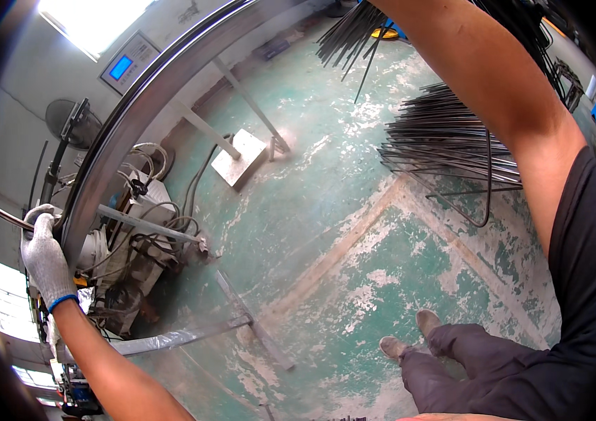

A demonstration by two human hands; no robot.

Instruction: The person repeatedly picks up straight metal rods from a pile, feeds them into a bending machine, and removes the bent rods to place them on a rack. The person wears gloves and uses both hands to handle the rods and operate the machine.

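Head view: you look down at a worn workshop floor [340, 203], green paint flaking to pale patches.
Left grip: your left hand [44, 256], in a grey-white knit glove with a blue cuff [64, 302], is clenched around the dark rod [2, 212].
Dark rod: at your far left; runs from the left edge into your glove, beside the metal rail [110, 144].
Right grip: can't tell; your right hand is out of frame, your bare right arm [494, 77] running past the top edge.
Metal rail: sweeps from your glove up to the top edge, dark along its outer side, on slanting legs [203, 130]; one meets a pale block [240, 158] on the floor.
Machine: a cable-draped machine [126, 259] sits just inside the rail, near your left hand.
Wall side: grey round fan [77, 125] and a panel [131, 62] with a blue screen, beyond the rail.
Rod stock: a bundle of dark rods [445, 137] lies below your right arm, a bent rod [489, 182] at its near side; more rods [354, 31] at the top.
Lower left: a silver bar [179, 338] meets a crossbar [256, 323].
Your feet: light shoes [428, 321], lower right, under dark trousers [480, 347].
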